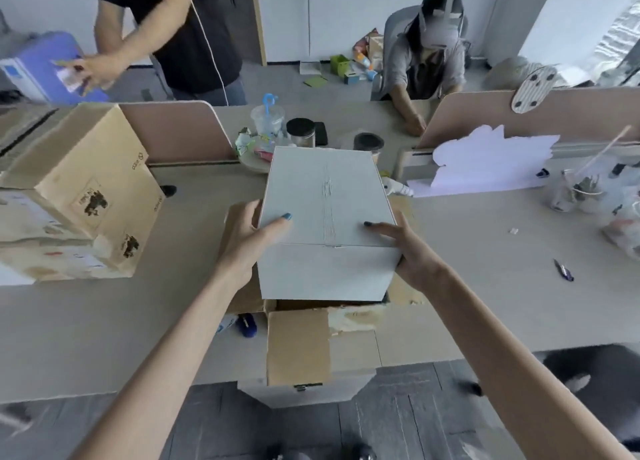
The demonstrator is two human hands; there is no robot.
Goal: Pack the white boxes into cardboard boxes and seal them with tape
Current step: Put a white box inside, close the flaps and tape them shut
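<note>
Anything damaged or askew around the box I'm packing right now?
Yes. The cardboard box under the white box has pale, torn patches on its near flap, and the white box's top seam looks wrinkled.

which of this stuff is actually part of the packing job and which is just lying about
Job in hand:
white rectangular box, held by left hand and right hand
open brown cardboard box under it

Lying about:
clear plastic cup with blue straw
black-lidded glass jar
dark blue pen
white cut-out foam sheet
</note>
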